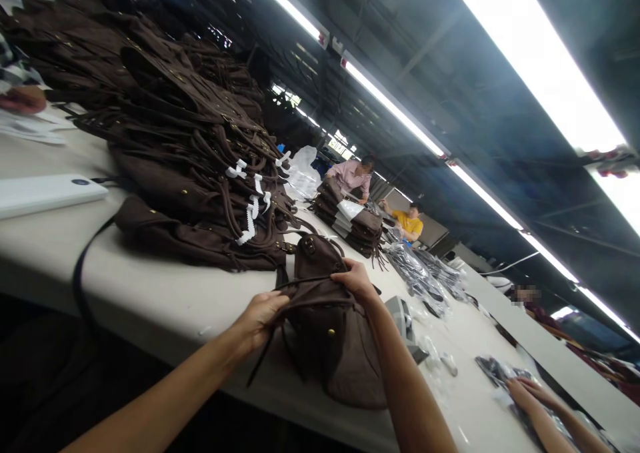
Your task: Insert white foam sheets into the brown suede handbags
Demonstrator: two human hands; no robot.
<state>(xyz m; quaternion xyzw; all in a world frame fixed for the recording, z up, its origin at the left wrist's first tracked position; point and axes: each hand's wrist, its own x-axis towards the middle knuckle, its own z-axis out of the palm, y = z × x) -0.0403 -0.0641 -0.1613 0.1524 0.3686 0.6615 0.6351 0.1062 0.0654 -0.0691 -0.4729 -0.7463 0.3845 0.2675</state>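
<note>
A dark brown bag (345,346) with brass-coloured studs lies at the near edge of the pale table. My left hand (263,316) is closed on the bag's edge and thin cord at its left side. On the upper part of the bag, my right hand (356,280) pinches the cord near the flap. Dark straps hang down below my left hand. Just behind, a tall pile of similar brown bags (170,173) rises, some with white wrapping on their handles.
A white device (50,193) lies on the table (165,300) at the left. Right of the bag are a grey object (403,320) and plastic-wrapped items (420,273). Another person's hands (530,396) work at lower right; two people stand farther back beside stacked bags (350,220).
</note>
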